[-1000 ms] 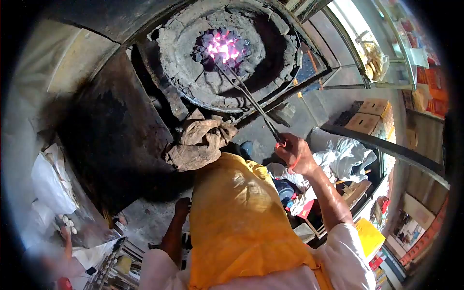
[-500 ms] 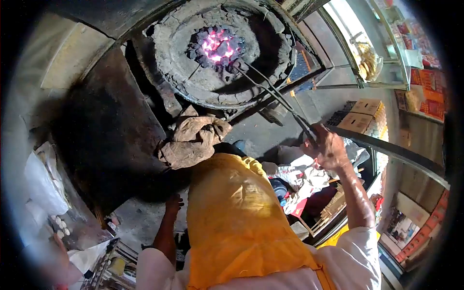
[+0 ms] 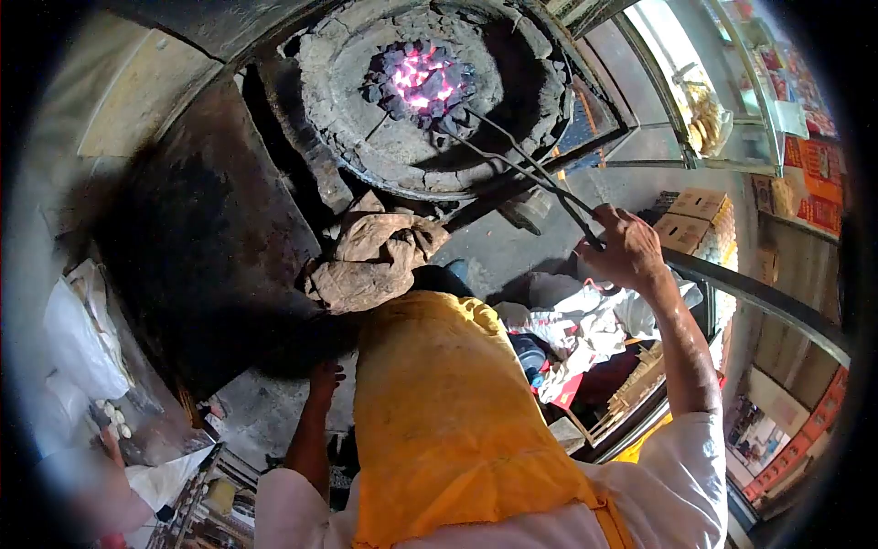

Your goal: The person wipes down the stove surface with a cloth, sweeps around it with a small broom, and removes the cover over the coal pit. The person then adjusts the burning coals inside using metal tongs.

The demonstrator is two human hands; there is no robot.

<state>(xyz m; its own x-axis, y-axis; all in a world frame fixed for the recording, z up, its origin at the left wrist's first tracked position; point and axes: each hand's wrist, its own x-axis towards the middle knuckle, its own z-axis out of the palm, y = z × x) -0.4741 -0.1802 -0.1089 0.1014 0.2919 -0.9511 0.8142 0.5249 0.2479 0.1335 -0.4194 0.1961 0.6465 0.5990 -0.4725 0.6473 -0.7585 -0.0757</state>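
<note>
Long metal tongs [image 3: 551,184] are gripped by my right hand [image 3: 629,252], at the right of the head view. Their two arms reach up and left, and their tips stand apart at the lower right edge of a heap of coals [image 3: 421,82]. The coals glow pink-white in the middle and are dark around it. They lie inside a round clay-lined stove [image 3: 338,137]. My left hand [image 3: 325,380] hangs low beside my yellow apron [image 3: 439,384], in shadow. Its fingers are slightly apart, with nothing visible in them.
A crumpled brown cloth [image 3: 370,265] lies at the stove's front edge. A dark metal surface [image 3: 201,210] stands at left. Cardboard boxes [image 3: 690,218], white bags [image 3: 585,320] and a glass case [image 3: 640,146] are at right. Another person's hand [image 3: 112,446] shows at lower left.
My right hand has moved slightly up and right, and the tongs' arms have spread wider at the tips. The whole view has shifted a little. My left hand still hangs low.
</note>
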